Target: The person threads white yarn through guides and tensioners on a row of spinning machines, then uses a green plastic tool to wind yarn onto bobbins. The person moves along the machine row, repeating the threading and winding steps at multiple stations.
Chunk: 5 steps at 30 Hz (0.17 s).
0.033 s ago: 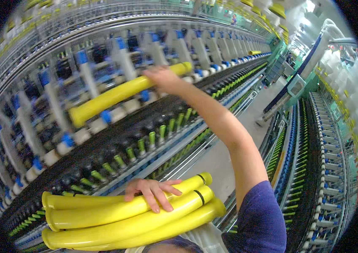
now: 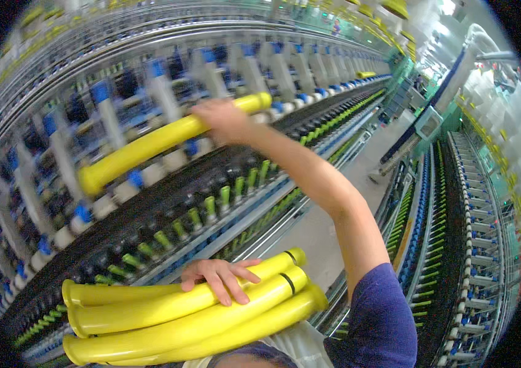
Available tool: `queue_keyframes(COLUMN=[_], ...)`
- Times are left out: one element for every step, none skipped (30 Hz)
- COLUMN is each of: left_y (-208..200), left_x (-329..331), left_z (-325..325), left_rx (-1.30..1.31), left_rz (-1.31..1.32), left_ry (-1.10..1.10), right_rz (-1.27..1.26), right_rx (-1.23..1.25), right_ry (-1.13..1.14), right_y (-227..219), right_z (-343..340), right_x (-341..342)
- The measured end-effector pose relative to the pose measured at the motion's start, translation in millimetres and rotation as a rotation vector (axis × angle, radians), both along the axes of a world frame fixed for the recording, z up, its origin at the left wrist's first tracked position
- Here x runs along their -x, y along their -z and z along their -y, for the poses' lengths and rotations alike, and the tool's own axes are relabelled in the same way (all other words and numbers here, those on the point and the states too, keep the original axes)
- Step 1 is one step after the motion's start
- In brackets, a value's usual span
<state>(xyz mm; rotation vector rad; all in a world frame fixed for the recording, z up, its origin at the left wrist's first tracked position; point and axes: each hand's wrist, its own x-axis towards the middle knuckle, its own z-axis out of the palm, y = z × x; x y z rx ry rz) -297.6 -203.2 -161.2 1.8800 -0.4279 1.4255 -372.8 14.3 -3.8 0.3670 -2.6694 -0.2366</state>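
Observation:
Several long yellow tubes (image 2: 150, 334) with flared ends lie in a stack across the front of my body. Some have a black band near the right end. My left hand (image 2: 220, 279) curls over the top of this stack from behind, fingers spread, holding it against me. Farther out, my right hand (image 2: 223, 121) grips another yellow tube (image 2: 156, 140) near its right end. That tube slants down to the left, in front of the machine's row of white rollers (image 2: 174, 161) with blue parts between them. Motion blurs the tube's left end.
Grey upright arms with blue tops (image 2: 162, 86) line the machine behind the held tube. Below run green-tipped spindles (image 2: 210, 205) and metal rails. A grey floor aisle (image 2: 328, 236) separates this machine from a similar one (image 2: 475, 245) at right. One yellow tube (image 2: 366, 75) lies far along the rollers.
My right hand has moved left with its tube, whose left end has dropped slightly. The left hand and the stack stay almost in place.

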Motion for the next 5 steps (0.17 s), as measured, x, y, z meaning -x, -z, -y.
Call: queue_keyframes(left_y=[1.2, 0.4, 3.2, 6.9, 10.5], left_x=[-3.0, -12.7, -33.8, -58.2, -70.4], left_z=[-35.9, -74.9, -106.1, -121.7, -160.4], left_rx=[0.011, 0.001, 0.136, 0.296, 0.249], left_rz=[0.024, 0.046, 0.237, 0.422, 0.432], left_ry=[-0.007, -0.018, -0.101, -0.184, -0.149], right_rz=[-0.024, -0.048, -0.008, 0.019, 0.192], right_rx=[0.002, 0.025, 0.143, 0.249, 0.325], right_ry=[-0.045, -0.129, -0.221, -0.337, -0.323], right_y=[-1.3, -8.0, -16.1, -21.9, -24.4], right_z=[-4.9, -12.4, -19.9, -28.6, -43.5], right_x=[-12.7, -42.7, -71.9, -110.1, -145.2])
